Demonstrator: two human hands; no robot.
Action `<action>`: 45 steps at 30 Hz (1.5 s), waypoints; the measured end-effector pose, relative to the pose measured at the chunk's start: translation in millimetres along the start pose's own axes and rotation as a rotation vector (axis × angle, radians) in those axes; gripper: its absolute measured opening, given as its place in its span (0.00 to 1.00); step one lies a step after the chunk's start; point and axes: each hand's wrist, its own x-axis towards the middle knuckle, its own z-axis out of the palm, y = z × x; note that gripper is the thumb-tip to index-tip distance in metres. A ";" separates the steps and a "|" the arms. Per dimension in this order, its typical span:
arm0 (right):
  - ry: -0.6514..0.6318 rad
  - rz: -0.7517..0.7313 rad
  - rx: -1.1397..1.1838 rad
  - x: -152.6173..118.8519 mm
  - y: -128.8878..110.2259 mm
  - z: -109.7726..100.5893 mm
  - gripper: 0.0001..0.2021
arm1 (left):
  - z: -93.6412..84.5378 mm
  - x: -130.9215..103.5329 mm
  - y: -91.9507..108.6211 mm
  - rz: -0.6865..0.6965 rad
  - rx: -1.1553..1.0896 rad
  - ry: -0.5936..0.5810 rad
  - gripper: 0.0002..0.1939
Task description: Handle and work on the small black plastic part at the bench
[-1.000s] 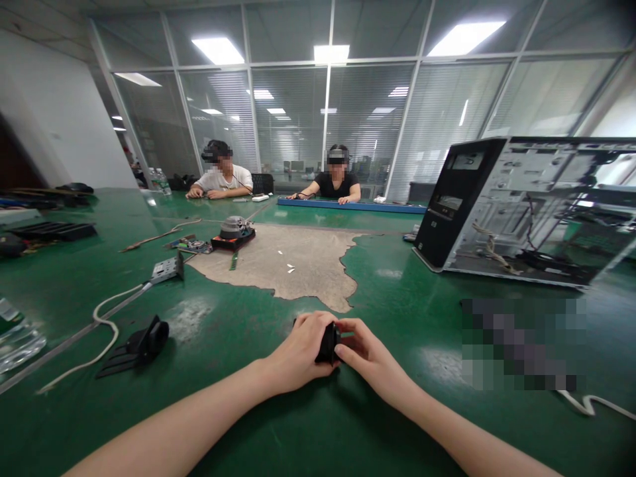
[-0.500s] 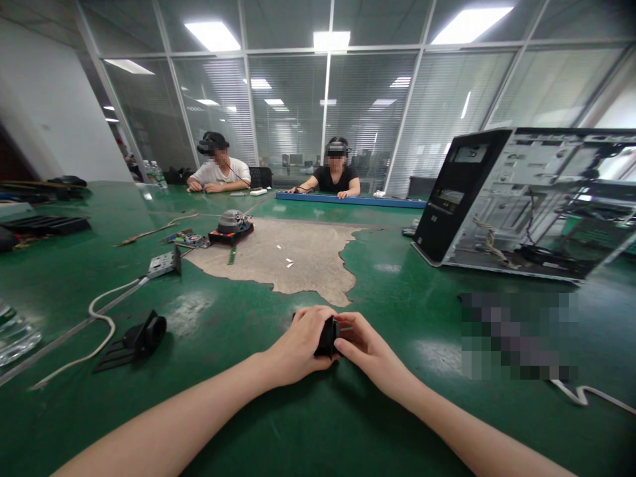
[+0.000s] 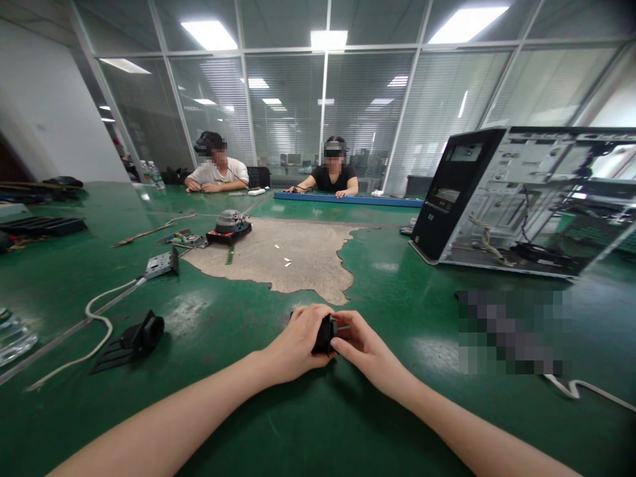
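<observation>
Black part (image 3: 324, 336) is between both hands, at the near middle of the counter (image 3: 278, 434), just on the near side of the tan patch (image 3: 308, 255). Left hand (image 3: 298, 341): grip wrapped over the part from the left, thumb below; most of the part is hidden by it. Right hand (image 3: 365, 346): fingers curled at the part's right end, thumb tip against its edge; cannot tell whether this grip is clenched on it or only touching.

Step in hand, as judged: two-handed handling of the part, left hand steadying, right fingers working at the exposed end. Next move seems to call for a firm left grip and fine fingertip control on the right; detail at that end is too small to read.

Nearby, well apart: black bracket (image 3: 133, 339) and metal plate (image 3: 159, 264) at left; PC case (image 3: 517, 189) at far right, its side uncovered.
</observation>
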 end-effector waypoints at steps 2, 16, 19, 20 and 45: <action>-0.018 -0.005 -0.014 -0.5 -0.5 -0.5 0.14 | -0.2 -0.1 -0.2 -0.001 -0.003 0.000 0.28; 0.007 -0.031 0.011 -1.1 -0.2 1.2 0.11 | -1.8 -0.2 2.3 0.002 0.010 -0.002 0.27; 0.001 -0.067 -0.029 -1.8 -0.1 0.7 0.12 | -2.4 -0.4 2.3 0.001 0.006 -0.015 0.29; 0.002 -0.085 -0.044 -2.0 0.1 0.5 0.12 | -2.6 -0.5 2.4 0.000 0.007 -0.018 0.30; 0.013 -0.005 0.019 -0.1 1.2 1.3 0.14 | -4.4 -1.3 6.2 -0.016 0.142 0.014 0.29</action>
